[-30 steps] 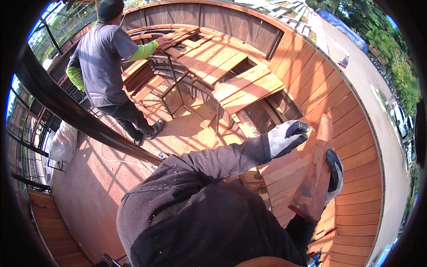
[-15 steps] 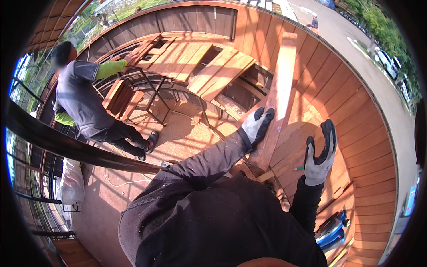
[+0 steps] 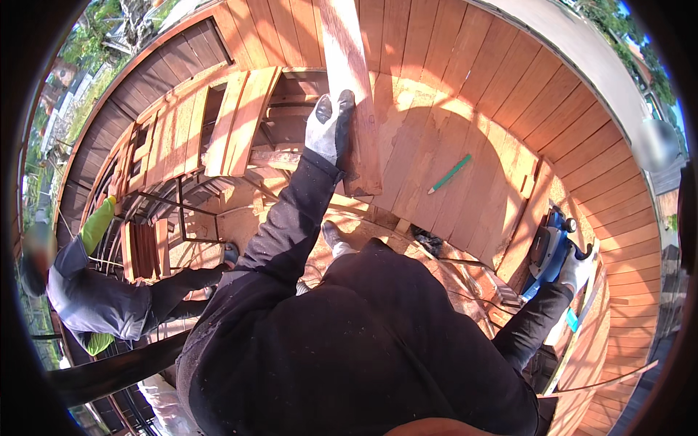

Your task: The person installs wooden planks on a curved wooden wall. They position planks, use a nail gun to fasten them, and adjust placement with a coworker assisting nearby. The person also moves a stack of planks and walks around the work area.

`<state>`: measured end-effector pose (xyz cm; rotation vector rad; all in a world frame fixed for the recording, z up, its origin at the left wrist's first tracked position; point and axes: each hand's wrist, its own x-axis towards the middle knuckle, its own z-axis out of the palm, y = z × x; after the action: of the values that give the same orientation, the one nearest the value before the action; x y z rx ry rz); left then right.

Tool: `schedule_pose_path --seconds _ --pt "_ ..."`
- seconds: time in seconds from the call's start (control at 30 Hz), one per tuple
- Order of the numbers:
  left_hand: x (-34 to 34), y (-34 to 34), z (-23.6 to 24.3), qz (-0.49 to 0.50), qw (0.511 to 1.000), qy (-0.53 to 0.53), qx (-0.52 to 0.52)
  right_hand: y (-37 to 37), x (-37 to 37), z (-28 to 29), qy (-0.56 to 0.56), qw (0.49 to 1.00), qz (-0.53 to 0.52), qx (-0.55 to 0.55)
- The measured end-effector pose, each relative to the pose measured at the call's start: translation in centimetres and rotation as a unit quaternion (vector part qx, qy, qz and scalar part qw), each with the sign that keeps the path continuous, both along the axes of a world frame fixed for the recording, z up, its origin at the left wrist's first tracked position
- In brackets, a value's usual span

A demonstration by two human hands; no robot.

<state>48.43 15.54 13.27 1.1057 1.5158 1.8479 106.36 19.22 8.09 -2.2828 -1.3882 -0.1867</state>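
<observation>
My left hand [image 3: 327,131], in a grey glove with black fingertips, grips the left edge of a thick wooden board [image 3: 360,145]. The board stretches away from me, its far end sunlit and its near end in shade. At the right, my gloved right hand [image 3: 576,269] is closed at the handle of a blue power planer [image 3: 550,247], its fingers partly hidden. The planer rests at the right end of the wooden bench surface [image 3: 414,174]. A green pencil [image 3: 449,174] lies on that surface, between the board and the planer.
A curved plank wall [image 3: 582,123] rings the bench. Loose planks [image 3: 243,123] lie across framing at the left, with gaps between them. A co-worker [image 3: 109,291] leans over the framing at far left. A thin wood strip [image 3: 611,381] juts out at lower right.
My view has turned rightward. My right hand, open in the air before, has moved down to the planer. The left hand still holds the board, which now points more straight ahead.
</observation>
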Motion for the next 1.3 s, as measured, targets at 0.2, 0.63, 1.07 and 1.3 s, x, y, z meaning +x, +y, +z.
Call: schedule_pose_path --seconds 0.2,0.63,1.07,1.3 --pt "1.5 2.3 0.9 -0.027 0.996 0.082 0.017 0.4 5.2 -2.9 0.451 0.88 0.147 0.031" --pt "5.7 8.4 8.0 -0.062 0.979 0.178 0.075 -8.8 -9.1 9.2 0.524 0.748 0.291 0.285" --pt "10.0 10.5 13.8 -0.084 0.96 0.226 0.142 -7.9 -19.9 7.6 0.747 0.526 0.333 0.234" --pt "10.8 8.4 15.0 -0.094 0.972 0.197 0.082 -7.8 -21.0 5.1 0.772 0.497 0.343 0.197"
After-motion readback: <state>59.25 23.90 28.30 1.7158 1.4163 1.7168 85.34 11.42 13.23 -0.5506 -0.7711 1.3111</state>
